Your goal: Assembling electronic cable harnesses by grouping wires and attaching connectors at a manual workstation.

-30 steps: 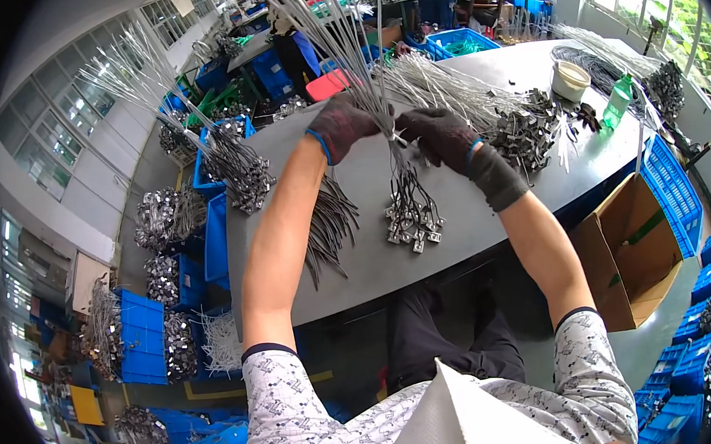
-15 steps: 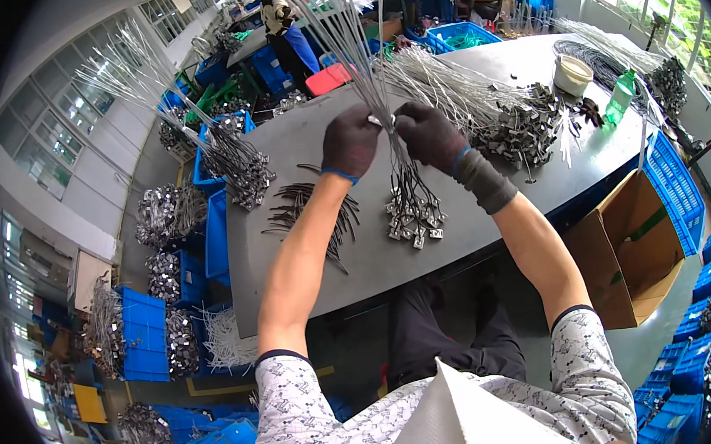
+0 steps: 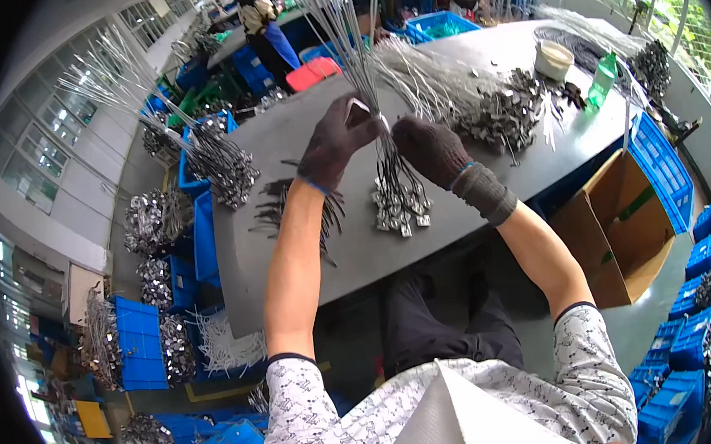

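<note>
A bundle of thin pale wires stands upright between my hands, with dark lower ends and small metal clips on the tabletop. A white band shows around the bundle at hand height. My left hand, in a dark work glove, closes on the bundle from the left; a whitish strip lies by its fingers. From the right, my right hand, also gloved, pinches at the same place, its fingertips partly hidden. Short dark tubes lie scattered left of the bundle.
A large heap of clipped wires covers the table's far right, near a white tub and a green bottle. More wires hang over the left edge. Blue crates and an open carton flank the table. A person stands beyond.
My left hand has turned, and its fingers have loosened beside the bundle, showing the whitish strip. My right hand has dropped slightly. The whole view has shifted a little.
</note>
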A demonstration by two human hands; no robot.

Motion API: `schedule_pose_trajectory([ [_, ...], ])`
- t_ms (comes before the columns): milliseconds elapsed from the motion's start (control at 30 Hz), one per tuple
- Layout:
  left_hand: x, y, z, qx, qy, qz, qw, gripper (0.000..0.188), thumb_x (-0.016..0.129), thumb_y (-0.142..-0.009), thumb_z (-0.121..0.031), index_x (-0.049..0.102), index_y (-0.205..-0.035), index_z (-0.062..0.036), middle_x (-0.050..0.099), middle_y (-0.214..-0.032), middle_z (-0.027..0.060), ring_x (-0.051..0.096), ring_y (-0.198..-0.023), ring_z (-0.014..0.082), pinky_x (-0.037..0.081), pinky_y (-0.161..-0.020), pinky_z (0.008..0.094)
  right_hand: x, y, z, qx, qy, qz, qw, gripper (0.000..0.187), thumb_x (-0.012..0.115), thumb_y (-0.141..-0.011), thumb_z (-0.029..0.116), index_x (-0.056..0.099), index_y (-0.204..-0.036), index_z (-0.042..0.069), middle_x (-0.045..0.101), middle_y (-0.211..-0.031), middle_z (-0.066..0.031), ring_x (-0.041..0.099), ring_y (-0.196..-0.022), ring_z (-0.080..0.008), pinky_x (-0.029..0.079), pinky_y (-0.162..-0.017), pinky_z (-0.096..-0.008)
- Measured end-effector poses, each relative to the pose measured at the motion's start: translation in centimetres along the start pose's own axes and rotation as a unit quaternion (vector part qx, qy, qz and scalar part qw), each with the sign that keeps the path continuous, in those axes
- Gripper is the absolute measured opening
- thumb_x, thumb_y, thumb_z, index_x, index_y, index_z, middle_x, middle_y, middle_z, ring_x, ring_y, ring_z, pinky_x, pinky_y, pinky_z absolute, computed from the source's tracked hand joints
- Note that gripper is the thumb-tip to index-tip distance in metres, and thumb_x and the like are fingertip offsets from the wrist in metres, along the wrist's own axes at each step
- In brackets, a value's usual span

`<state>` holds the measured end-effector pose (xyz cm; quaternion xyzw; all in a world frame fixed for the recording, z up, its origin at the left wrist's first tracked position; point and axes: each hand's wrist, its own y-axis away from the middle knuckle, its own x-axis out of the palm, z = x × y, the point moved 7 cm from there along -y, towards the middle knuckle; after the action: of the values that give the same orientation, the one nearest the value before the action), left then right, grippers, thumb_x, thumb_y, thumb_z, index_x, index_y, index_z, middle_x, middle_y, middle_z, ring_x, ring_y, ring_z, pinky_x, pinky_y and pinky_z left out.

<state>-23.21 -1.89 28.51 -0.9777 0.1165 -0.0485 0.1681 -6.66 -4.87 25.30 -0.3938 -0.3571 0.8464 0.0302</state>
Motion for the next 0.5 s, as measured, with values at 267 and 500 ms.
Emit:
schedule_pose_trajectory([
  [267, 1.4, -2.3, 2.0, 0.062, -0.057, -0.258, 0.962, 0.044, 0.060, -0.096, -0.043, 0.072, -0.082, -0.0031, 0.065, -0.066, 0.0028, 0.059, -0.050, 0.0124, 0.047, -0.047, 0.0321, 2.1, 12.8, -4.5, 0.240, -0.286, 0.005, 0.928, 0.049, 0.065, -0.094, 0.021, 0.050, -0.137, 0.002, 0.067, -0.083, -0.0078, 0.062, -0.067, -0.0164, 0.052, -0.061, -0.0334],
  [500, -6.1, -1.7, -6.9, -0.012, 0.271, 0.123, 0.955, 0.051, 0.043, -0.099, -0.061, 0.045, -0.070, -0.0187, 0.023, -0.050, -0.0082, 0.019, -0.038, 0.0056, 0.016, -0.037, 0.0248, -1.1, 32.2, -17.8, 0.429, -0.200, -0.060, 0.879, 0.032, 0.062, -0.094, 0.018, 0.065, -0.119, -0.003, 0.071, -0.101, -0.0104, 0.066, -0.089, -0.0159, 0.053, -0.080, -0.0285],
])
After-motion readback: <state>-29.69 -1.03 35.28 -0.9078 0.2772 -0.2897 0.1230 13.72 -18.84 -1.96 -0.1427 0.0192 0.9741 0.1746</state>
